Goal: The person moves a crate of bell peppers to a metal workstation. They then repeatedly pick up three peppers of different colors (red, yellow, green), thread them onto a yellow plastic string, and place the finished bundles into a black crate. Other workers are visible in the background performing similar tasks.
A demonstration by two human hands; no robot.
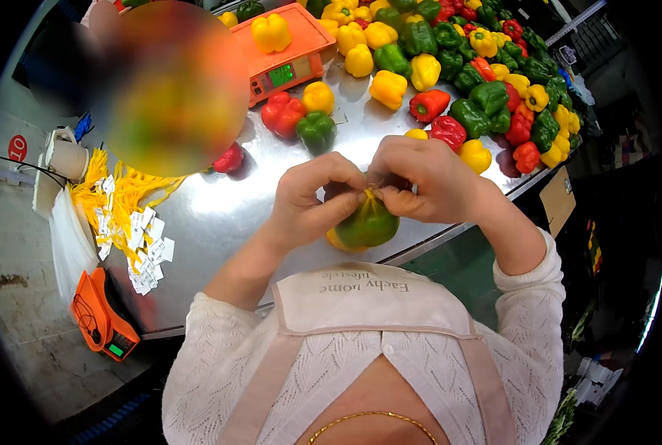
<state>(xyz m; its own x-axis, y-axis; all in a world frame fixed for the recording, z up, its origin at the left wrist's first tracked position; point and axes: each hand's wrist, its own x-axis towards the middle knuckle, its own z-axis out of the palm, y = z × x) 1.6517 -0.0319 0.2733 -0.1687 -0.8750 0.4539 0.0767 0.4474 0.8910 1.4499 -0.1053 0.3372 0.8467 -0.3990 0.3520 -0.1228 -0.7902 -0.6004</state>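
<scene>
Close in front of me, at the near edge of the metal table [220, 211], hangs a bundle of peppers [368, 226] showing green and yellow through a thin clear wrapping. Whether that wrapping is film or net I cannot tell. Its gathered neck is pinched between my left hand [312, 196] and my right hand [424, 178]. A bit of yellow shows at the neck, between the fingertips. Both hands are closed there, thumbs against forefingers. Just beyond them on the table lie a green pepper [317, 133], a red pepper [283, 114] and a yellow pepper [318, 97].
An orange scale [301, 68] bears a yellow pepper [271, 33]. Mixed peppers [487, 96] are heaped at the right. Left lie yellow ties [123, 185] with white tags [149, 248], translucent sleeves [71, 233] and another orange device [102, 311]. A blurred patch hides the upper left.
</scene>
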